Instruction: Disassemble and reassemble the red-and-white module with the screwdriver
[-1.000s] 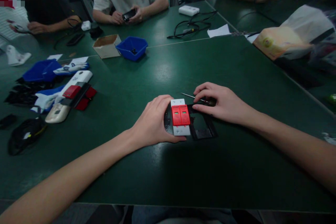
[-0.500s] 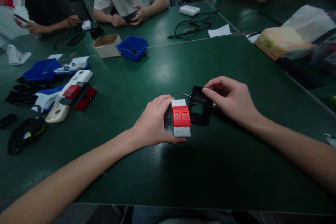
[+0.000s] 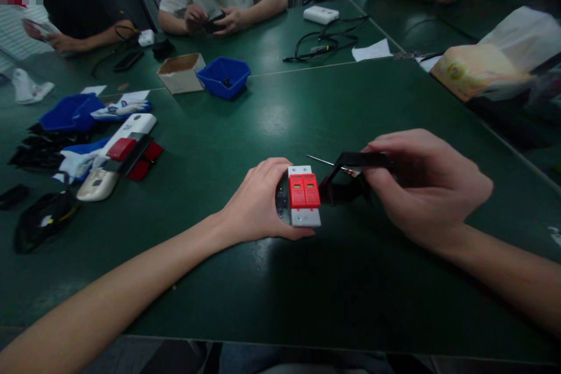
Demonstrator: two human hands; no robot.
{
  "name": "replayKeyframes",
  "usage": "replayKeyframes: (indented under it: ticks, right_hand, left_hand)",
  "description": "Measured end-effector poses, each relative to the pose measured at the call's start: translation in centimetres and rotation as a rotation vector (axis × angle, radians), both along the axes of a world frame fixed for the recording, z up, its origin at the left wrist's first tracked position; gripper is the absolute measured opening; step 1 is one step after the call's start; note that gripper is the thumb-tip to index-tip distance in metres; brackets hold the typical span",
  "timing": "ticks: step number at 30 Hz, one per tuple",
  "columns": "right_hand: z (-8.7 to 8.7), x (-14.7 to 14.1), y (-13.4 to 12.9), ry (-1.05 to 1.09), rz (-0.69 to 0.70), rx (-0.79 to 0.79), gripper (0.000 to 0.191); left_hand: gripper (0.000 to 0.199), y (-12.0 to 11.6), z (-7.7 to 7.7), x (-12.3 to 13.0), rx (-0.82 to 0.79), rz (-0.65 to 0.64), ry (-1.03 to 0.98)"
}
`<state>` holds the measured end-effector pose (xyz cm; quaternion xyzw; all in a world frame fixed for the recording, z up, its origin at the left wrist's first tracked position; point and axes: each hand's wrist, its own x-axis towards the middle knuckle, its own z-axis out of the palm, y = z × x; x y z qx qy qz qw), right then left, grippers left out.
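My left hand (image 3: 258, 201) is closed around a grey and red two-pole surge protector (image 3: 304, 191), gripping its top and bottom ends. Its red face with two small green windows points up toward me. Just right of it, my right hand (image 3: 427, 184) pinches a black plastic frame (image 3: 363, 159) between thumb and fingers. The frame is tilted, with its far side raised off the table and its lower part dark and hard to make out. Behind the frame lies a thin screwdriver (image 3: 322, 160); its handle end is partly hidden by the frame and my fingers.
At the left lie gloves (image 3: 123, 108), a blue bin (image 3: 72, 112), red and white parts and a coiled black cable (image 3: 44, 216). Farther back stand a cardboard box (image 3: 180, 73) and another blue bin (image 3: 224, 77). Other people sit around the green table (image 3: 272, 128).
My right hand has lifted and tilted the black frame, which lay flatter before, and moved right and nearer. More of the screwdriver now shows. My left hand keeps its hold on the surge protector.
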<state>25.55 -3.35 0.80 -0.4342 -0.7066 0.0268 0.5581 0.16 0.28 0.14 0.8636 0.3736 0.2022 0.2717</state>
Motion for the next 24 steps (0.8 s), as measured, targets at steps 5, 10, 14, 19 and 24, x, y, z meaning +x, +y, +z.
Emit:
replayKeyframes:
  ticks: [5, 10, 14, 19, 24]
  right_hand:
    - [0.4, 0.4, -0.1, -0.105, -0.051, 0.120, 0.041]
    - [0.7, 0.9, -0.4, -0.197, -0.065, 0.199, 0.048]
    - [0.5, 2.0, -1.5, -0.375, 0.132, 0.233, 0.035]
    - [0.1, 2.9, -2.1, -0.551, 0.305, 0.189, 0.040]
    - [0.0, 1.9, -0.4, -0.517, 0.301, 0.178, 0.040]
  left_hand:
    - [0.091, 0.0, -0.1, 0.0, 0.021, -0.028, 0.023]
    - [0.091, 0.0, -0.1, 0.2, 0.045, -0.042, 0.061]
    - [0.085, 0.0, 0.1, 0.3, 0.056, -0.050, 0.079]
    - [0.079, 0.0, 0.5, 0.5, 0.032, -0.060, 0.078]
    - [0.079, 0.1, 0.6, 0.4, 0.024, -0.071, 0.075]
